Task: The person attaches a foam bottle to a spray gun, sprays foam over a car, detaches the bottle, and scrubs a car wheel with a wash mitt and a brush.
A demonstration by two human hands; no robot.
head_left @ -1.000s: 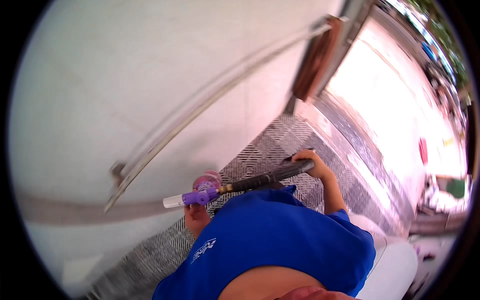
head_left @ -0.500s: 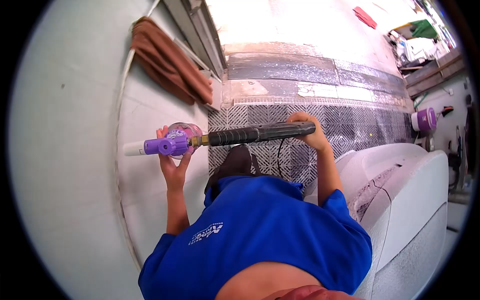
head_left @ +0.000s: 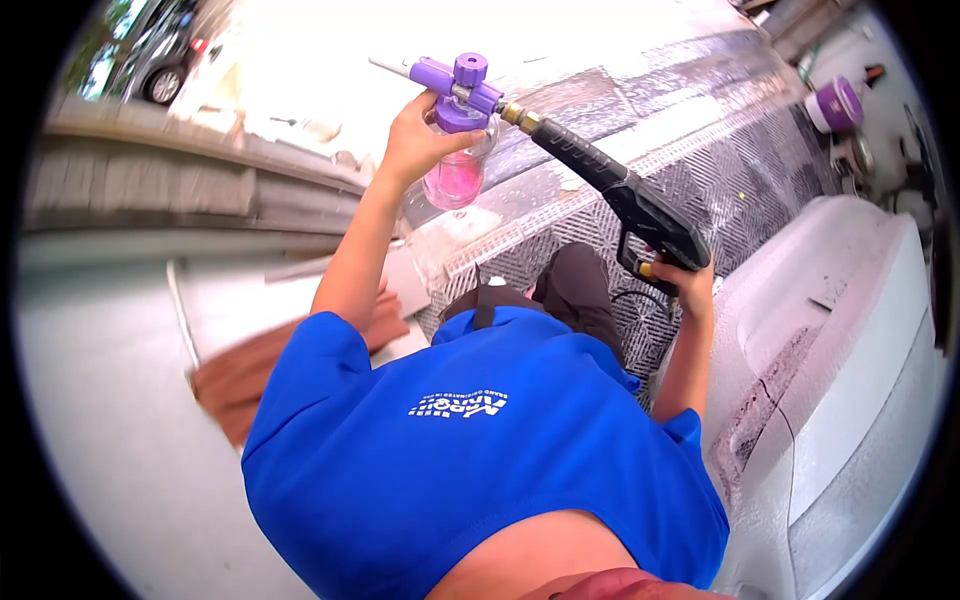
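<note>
A black spray gun point(head_left: 620, 190) slants across the upper middle, its grip in my right hand point(head_left: 690, 283). Brass fittings join its barrel to a purple foam nozzle head point(head_left: 460, 88) with a pale tip pointing left. Beneath the head hangs a clear bottle point(head_left: 456, 180) with pink liquid inside. My left hand point(head_left: 420, 143) is wrapped round the bottle's top, just under the purple head, thumb in front. A thin black hose loops below the gun's grip.
A foam-covered car point(head_left: 850, 350) stands close on the right. Black grating point(head_left: 730, 185) covers the floor. A brown cloth point(head_left: 240, 385) hangs at the lower left by a wooden frame. A purple and white bucket point(head_left: 836, 105) is at the upper right, a parked dark car point(head_left: 160, 60) at the upper left.
The view has turned left toward the outdoor area. The nozzle head and bottle have risen and swung away from the white wall, the bottle now hanging upright. Both hands keep their hold.
</note>
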